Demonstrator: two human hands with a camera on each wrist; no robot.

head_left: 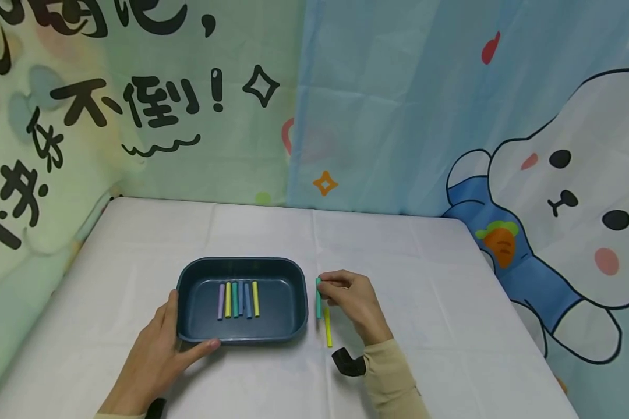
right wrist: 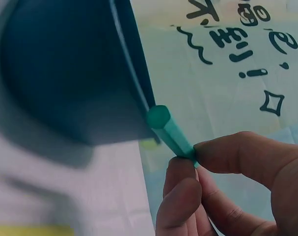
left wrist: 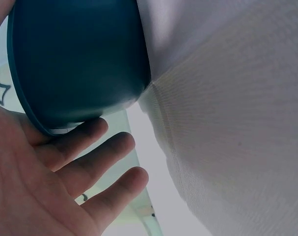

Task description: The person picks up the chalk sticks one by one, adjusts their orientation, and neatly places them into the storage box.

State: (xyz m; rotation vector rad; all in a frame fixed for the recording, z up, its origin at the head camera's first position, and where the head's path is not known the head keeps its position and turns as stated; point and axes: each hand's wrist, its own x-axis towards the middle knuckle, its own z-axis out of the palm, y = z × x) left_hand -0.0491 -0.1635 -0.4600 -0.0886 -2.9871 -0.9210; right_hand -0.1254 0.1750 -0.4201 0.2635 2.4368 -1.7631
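In the head view, a dark blue tray [head_left: 194, 329] stands on the white-covered table, with several coloured chalk sticks [head_left: 235, 299] lined up inside. My left hand [head_left: 154, 346] is at its left front corner, thumb along the front rim. From the left wrist, straight spread fingers [left wrist: 97, 169] lie against the tray's wall [left wrist: 80, 64]. Just right of the tray, my right hand [head_left: 353, 297] pinches a green chalk stick [head_left: 318, 299] between thumb and fingertips, and its free end overlaps the tray's rim in the right wrist view. A yellow chalk stick [head_left: 328, 327] lies below it on the table.
The white tablecloth [head_left: 440, 273] reaches back to a printed curtain [head_left: 377, 116]. Black straps [head_left: 349, 362] show at both wrists. Inside the tray the chalk sticks stand parallel in purple, yellow, green and blue.
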